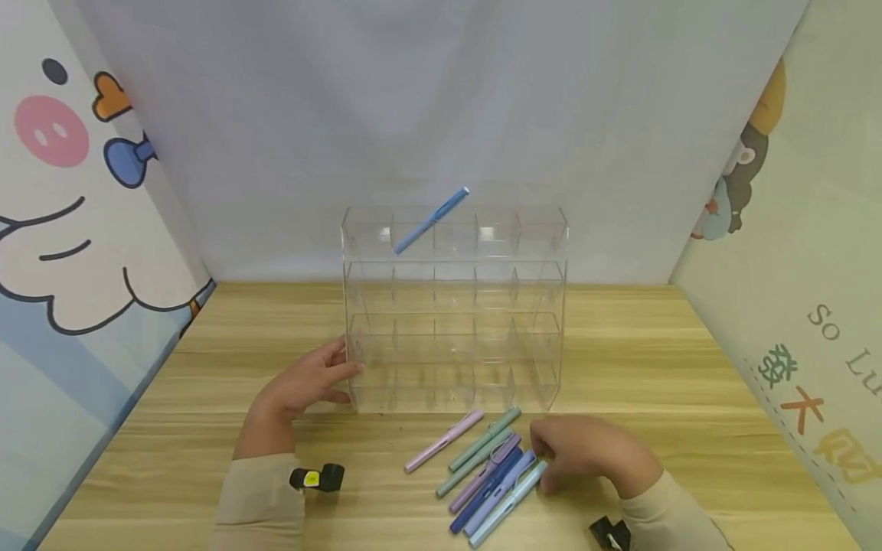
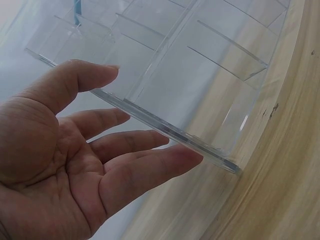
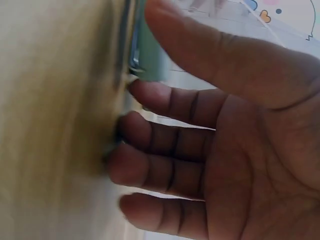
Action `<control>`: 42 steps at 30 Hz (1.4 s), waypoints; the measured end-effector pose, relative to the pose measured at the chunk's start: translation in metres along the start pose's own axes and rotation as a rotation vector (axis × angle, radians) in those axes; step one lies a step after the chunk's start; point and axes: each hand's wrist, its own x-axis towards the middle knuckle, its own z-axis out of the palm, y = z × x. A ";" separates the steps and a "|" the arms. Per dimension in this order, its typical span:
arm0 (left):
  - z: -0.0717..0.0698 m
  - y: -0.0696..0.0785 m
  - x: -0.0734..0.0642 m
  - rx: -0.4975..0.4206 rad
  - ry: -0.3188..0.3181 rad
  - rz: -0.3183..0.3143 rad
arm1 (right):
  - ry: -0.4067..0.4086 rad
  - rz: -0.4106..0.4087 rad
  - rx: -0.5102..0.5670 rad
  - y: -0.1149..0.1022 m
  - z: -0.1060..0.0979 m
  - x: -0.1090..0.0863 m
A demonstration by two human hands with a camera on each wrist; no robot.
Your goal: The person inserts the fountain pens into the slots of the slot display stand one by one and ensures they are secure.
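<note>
A clear acrylic pen rack (image 1: pixel 455 337) with rows of compartments stands upright on the table. My left hand (image 1: pixel 310 379) is at its left side panel (image 2: pixel 165 131), fingertips against the panel and thumb over the front edge. One blue pen (image 1: pixel 432 220) leans slantwise in the top row. In front of the rack lie several pens, among them a pink pen (image 1: pixel 444 441), a dark blue pen (image 1: pixel 486 491) and a light blue pen (image 1: pixel 508 505). My right hand (image 1: pixel 592 451) is beside their right ends, fingers bent loosely. A green pen cap (image 3: pixel 152 52) shows near its parted thumb and index finger.
The wooden table (image 1: pixel 689 367) ends at a pale curtain (image 1: pixel 276 138) behind the rack. Cartoon-printed panels flank it, the left panel (image 1: pixel 83 252) and the right panel (image 1: pixel 792 268). Black wrist cameras (image 1: pixel 318 478) sit by both sleeves.
</note>
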 end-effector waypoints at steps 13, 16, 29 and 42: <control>0.002 0.001 -0.004 0.020 0.017 -0.016 | -0.026 -0.089 -0.032 0.004 0.003 0.002; 0.002 0.000 -0.004 0.017 0.020 -0.014 | -0.039 -0.131 0.009 0.009 -0.004 0.000; 0.003 0.000 -0.002 0.018 0.041 -0.023 | 0.028 -0.362 0.309 0.013 -0.032 -0.013; 0.002 0.001 -0.003 0.015 0.036 -0.021 | 0.147 -0.641 0.896 0.014 -0.040 -0.014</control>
